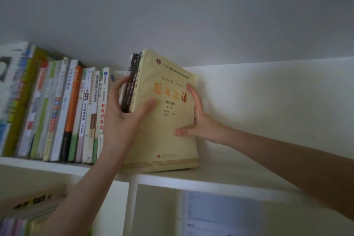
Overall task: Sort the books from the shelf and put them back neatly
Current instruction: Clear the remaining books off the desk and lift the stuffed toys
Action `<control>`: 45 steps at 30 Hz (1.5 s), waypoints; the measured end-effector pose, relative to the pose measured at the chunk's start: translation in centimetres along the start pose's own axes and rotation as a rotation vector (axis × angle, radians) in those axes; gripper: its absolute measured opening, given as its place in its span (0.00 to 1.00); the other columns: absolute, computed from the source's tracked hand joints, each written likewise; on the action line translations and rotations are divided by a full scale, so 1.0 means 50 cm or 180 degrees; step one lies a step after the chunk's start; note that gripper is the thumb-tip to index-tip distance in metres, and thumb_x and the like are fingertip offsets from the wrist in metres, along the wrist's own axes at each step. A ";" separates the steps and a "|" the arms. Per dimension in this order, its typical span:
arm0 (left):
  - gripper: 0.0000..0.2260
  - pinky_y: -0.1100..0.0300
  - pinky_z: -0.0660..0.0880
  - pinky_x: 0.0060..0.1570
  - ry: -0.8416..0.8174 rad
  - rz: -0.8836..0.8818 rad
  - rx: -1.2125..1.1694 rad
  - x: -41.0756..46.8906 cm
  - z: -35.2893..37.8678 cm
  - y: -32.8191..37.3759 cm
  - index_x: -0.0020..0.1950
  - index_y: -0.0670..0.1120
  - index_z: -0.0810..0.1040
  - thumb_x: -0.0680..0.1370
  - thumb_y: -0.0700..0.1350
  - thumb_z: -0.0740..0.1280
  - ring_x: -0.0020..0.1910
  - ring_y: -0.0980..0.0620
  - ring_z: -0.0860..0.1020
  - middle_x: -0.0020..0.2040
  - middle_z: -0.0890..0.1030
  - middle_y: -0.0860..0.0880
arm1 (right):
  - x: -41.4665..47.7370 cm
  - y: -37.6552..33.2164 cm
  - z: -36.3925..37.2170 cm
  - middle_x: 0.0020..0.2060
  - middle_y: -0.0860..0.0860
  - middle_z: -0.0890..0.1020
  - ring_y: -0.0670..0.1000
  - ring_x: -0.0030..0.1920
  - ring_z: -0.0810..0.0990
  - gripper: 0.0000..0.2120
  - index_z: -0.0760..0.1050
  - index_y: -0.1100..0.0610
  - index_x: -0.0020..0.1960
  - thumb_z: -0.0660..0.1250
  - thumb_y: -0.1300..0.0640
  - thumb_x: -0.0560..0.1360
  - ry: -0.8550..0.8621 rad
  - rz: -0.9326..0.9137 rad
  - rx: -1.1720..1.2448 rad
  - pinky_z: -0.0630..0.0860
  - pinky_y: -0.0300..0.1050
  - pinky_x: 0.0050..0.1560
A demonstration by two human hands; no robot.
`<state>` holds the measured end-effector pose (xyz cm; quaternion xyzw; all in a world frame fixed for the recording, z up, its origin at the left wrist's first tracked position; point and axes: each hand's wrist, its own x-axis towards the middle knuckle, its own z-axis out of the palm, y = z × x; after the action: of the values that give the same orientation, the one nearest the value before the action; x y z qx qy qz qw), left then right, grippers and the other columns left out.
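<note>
Both hands grip upright pale yellow paperback book (166,130) on white shelf board (239,175).
Left hand (122,119) clasps its spine plus dark books (132,80); right hand (201,120) pinches its fore-edge.

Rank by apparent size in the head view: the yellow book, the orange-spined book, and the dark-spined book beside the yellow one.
1. yellow book, full cover showing.
2. orange-spined book, spine only.
3. dark-spined book; the left hand hides part, so second and third are unsure.
</note>
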<state>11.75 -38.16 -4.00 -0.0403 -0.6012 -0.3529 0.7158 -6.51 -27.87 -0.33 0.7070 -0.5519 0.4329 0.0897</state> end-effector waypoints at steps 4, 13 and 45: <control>0.30 0.44 0.78 0.50 0.0269 0.0116 0.0504 0.015 0.002 -0.041 0.64 0.67 0.64 0.66 0.61 0.73 0.55 0.50 0.77 0.60 0.73 0.57 | 0.028 0.021 0.005 0.73 0.40 0.49 0.45 0.74 0.52 0.62 0.31 0.28 0.68 0.80 0.51 0.61 -0.0131 0.0235 -0.0581 0.54 0.51 0.75; 0.32 0.40 0.70 0.63 0.0858 -0.0104 0.1354 0.029 0.020 -0.085 0.72 0.58 0.61 0.72 0.51 0.72 0.65 0.42 0.69 0.69 0.65 0.43 | 0.055 0.031 0.062 0.53 0.54 0.71 0.51 0.44 0.77 0.55 0.41 0.37 0.76 0.77 0.58 0.68 -0.0723 0.0697 -0.1510 0.80 0.49 0.46; 0.30 0.54 0.27 0.70 -0.1551 0.1666 0.3334 -0.030 0.011 -0.122 0.67 0.56 0.74 0.66 0.38 0.72 0.76 0.46 0.36 0.76 0.61 0.48 | 0.005 0.080 0.091 0.65 0.53 0.65 0.48 0.60 0.69 0.48 0.45 0.45 0.76 0.75 0.50 0.70 -0.0705 0.1153 -0.0677 0.68 0.38 0.56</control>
<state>7.88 -41.78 -7.40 0.0904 -0.8101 0.1940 0.5458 -7.61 -32.29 -4.33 0.6262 -0.7188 0.3011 0.0234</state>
